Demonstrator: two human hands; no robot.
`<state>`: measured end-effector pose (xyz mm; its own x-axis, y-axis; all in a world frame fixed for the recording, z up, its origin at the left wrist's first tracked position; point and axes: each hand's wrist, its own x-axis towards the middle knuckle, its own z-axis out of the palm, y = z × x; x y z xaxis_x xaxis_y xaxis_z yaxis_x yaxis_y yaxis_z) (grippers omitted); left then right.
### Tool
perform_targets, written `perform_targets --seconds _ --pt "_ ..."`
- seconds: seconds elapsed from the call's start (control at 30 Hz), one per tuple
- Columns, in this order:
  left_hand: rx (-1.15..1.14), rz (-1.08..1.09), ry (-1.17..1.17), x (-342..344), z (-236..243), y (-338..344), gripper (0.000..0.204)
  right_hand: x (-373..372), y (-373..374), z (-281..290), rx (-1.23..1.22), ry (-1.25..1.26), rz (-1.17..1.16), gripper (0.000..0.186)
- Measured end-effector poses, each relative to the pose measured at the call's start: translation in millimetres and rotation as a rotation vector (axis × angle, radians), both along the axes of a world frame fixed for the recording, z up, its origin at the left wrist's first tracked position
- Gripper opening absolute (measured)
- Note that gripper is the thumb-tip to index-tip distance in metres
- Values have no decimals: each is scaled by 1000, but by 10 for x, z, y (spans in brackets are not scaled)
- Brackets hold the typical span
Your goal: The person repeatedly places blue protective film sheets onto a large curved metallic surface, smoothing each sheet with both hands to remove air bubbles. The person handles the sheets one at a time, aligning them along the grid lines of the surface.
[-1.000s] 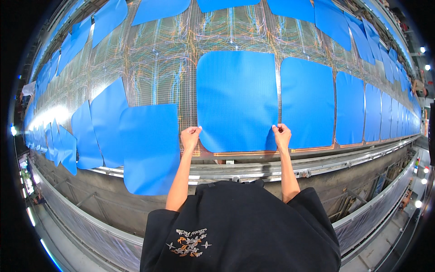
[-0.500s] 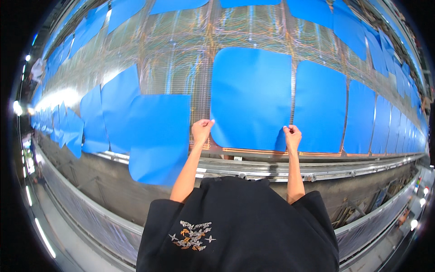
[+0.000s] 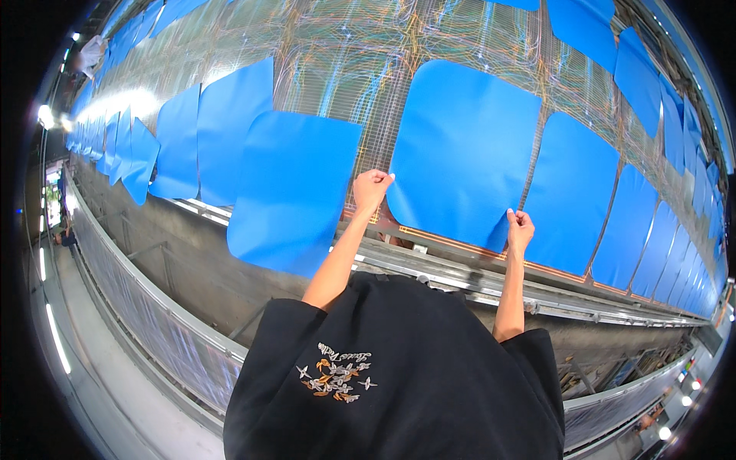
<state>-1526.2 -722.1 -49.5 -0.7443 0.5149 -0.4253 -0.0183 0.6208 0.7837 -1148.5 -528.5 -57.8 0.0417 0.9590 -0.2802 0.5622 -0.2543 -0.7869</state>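
A blue flexible sheet (image 3: 466, 146) with rounded corners lies on the long table (image 3: 330, 77), whose surface is covered in coloured lines. My left hand (image 3: 372, 192) pinches the sheet's left edge near its lower corner. At the lower right corner my right hand (image 3: 520, 232) pinches the same sheet, and a dark shadow falls beside its fingers. To the left, another blue sheet (image 3: 295, 184) overhangs the table's front edge. A further blue sheet (image 3: 573, 195) lies flat to the right, separated by a narrow gap.
A metal rail (image 3: 475, 282) runs along the table's near side, above a grey trough. More blue sheets (image 3: 176, 138) line the table on both sides and across its far part. Behind me on the left is a long railing (image 3: 165, 307) with clear panels.
The view has turned, so the table now slants down toward the right. Both hands keep their pinch on the sheet's lower corners. The sheet at the left overhangs with its fold less visible.
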Motion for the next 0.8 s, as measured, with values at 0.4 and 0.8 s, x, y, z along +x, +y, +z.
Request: perform_targets --seconds 0.4,0.8 --pt "-8 -4 -25 -51 -66 -5 24 -9 1 -2 32 -41 13 24" --pt "-113 -83 198 -11 78 56 28 -103 -1 110 42 -65 1 23"
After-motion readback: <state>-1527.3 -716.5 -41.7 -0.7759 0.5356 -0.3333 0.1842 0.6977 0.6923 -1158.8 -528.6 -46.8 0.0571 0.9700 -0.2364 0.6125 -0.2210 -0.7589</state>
